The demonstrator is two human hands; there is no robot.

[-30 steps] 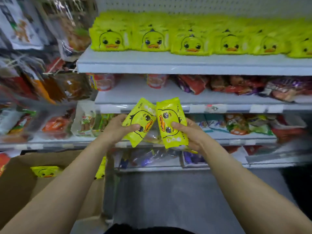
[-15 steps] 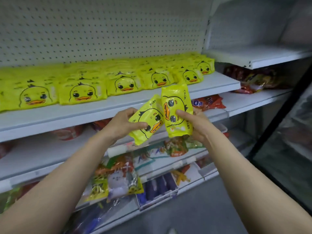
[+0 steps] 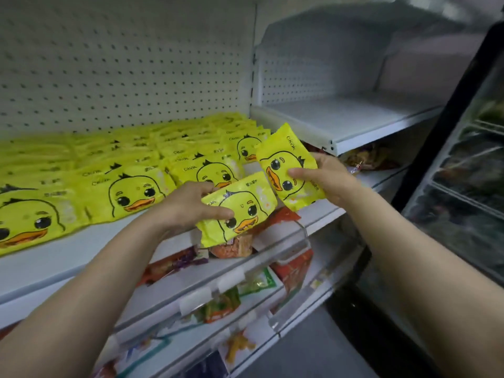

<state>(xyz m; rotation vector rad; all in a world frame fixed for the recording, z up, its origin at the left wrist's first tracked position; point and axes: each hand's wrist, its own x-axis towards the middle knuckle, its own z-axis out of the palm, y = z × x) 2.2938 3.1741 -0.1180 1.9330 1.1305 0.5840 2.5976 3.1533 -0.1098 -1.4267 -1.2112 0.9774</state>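
A person's left hand (image 3: 191, 205) pinches a yellow duck-face pack (image 3: 240, 208) held lengthwise, its duck nearly upright, at the front edge of the white shelf (image 3: 95, 241). The right hand (image 3: 327, 178) grips a second pack (image 3: 289, 165) on end, with its duck sideways and crest to the right. Its lettering appears to read "Ckak", as on the shelved packs (image 3: 131, 192).

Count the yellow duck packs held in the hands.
2. The lower pack is in the left hand, before the shelf edge; the upper pack, tilted, is in the right hand. Stacked packs on the shelf are left out.
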